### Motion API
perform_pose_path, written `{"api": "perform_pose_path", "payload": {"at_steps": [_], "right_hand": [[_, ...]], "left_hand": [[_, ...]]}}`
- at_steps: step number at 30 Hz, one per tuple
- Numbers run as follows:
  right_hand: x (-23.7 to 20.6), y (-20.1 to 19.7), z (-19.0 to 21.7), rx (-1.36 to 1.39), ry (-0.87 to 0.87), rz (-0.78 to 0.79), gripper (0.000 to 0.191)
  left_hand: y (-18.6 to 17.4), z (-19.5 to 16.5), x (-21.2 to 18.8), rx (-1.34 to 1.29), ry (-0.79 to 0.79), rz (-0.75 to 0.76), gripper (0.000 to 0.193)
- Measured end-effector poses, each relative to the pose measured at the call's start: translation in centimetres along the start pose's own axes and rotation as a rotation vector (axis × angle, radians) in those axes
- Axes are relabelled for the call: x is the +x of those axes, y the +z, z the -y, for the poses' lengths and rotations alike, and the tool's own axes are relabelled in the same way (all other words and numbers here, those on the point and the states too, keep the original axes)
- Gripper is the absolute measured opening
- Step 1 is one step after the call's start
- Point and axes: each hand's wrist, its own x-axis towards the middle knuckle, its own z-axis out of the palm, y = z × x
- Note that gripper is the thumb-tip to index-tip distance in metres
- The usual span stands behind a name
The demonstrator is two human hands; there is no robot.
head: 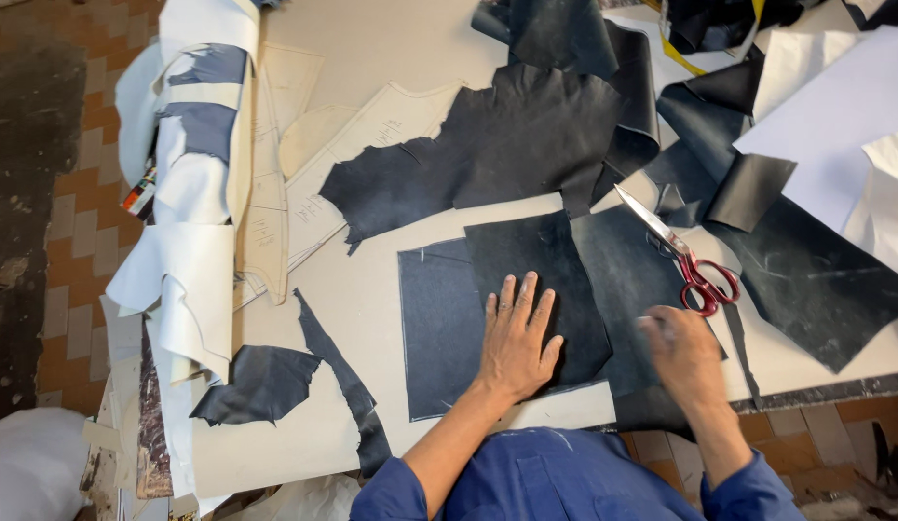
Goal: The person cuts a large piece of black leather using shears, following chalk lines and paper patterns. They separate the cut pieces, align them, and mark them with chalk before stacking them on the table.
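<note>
Black leather piece (pixel 541 289), near the table's (pixel 372 39) front edge, is pressed flat under the open left hand (pixel 515 340); nothing is gripped. The right hand (pixel 682 357) is blurred, its grip unreadable. Shifting could be caused by uneven pressure beside the scissors (pixel 685 259)

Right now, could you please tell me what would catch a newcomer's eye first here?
The left hand lies flat on a black rectangular leather piece at the table's middle. Red-handled scissors lie just beyond the blurred right hand. White and dark cut pieces are stacked along the left edge.
</note>
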Motion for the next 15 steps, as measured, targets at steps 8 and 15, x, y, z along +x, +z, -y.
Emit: {"api": "perform_pose_path", "payload": {"at_steps": [8, 15], "right_hand": [[0.4, 1.1, 6.5, 0.067, 0.124, 0.238, 0.033], [-0.8, 1.8, 7.7, 0.166, 0.181, 0.101, 0.041]], "left_hand": [[0.7, -0.7, 0.2, -0.155, 0.05, 0.189, 0.083], [0.7, 2.0, 0.5, -0.7, -0.126, 0.022, 0.063]]}}
